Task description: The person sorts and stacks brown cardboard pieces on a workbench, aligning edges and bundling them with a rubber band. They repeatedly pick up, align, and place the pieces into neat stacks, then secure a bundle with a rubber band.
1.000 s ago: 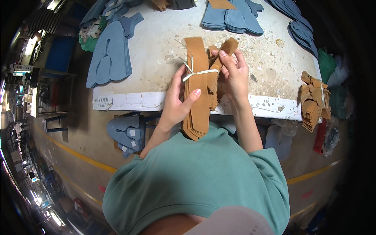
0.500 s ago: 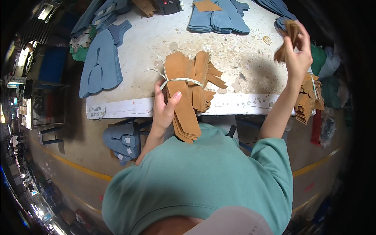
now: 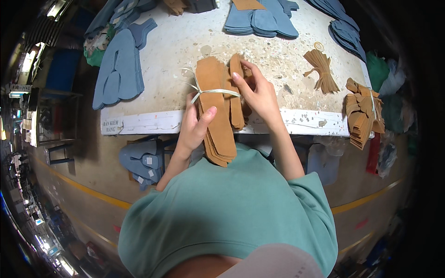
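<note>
My left hand (image 3: 197, 123) is closed around the left side of a bundle of brown leather pieces (image 3: 214, 116), its thumb lying across the front. A pale tie string (image 3: 218, 92) runs round the bundle, its loose ends sticking out to the left. My right hand (image 3: 257, 90) grips the narrower stack of brown strips (image 3: 236, 99) on the bundle's right side, thumb in front and fingers behind. The bundle leans over the table's near edge. Farther right, a fanned stack of brown leather strips (image 3: 321, 72) lies on the table, apart from both hands.
Another tied brown bundle (image 3: 364, 113) hangs over the table's right corner. Blue-grey leather cutouts lie in stacks at the left (image 3: 119, 69), the back (image 3: 260, 21) and the far right (image 3: 347, 38). More blue pieces (image 3: 143, 161) sit below the white table (image 3: 157, 121).
My right hand has let go of the brown strips at the table's right and come back to the bundle, gripping its right side. My left hand keeps its hold.
</note>
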`<action>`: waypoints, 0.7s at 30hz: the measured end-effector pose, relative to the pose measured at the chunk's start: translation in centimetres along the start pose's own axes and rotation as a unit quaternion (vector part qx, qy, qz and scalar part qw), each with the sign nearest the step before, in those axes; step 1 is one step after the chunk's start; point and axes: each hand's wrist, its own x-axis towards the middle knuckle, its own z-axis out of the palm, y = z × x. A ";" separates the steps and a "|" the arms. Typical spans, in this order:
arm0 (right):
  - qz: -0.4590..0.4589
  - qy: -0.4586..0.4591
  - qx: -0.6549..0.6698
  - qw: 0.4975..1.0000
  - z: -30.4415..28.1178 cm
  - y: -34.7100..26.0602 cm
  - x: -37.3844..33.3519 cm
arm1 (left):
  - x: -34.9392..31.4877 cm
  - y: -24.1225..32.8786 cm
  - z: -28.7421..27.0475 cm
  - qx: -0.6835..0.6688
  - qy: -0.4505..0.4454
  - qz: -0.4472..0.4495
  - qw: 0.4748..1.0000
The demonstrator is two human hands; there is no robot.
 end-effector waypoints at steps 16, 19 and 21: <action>-0.260 0.311 0.212 0.889 -6.2 -4.6 6.0 | -0.3 0.1 1.5 -0.050 0.009 -0.028 0.998; -0.311 0.326 0.088 0.888 -10.9 -4.6 6.3 | -0.9 -0.1 1.2 -0.208 0.029 -0.077 0.975; -0.273 0.308 -0.119 0.904 -12.4 -3.4 4.8 | -0.9 -0.1 1.0 -0.184 0.009 -0.081 0.980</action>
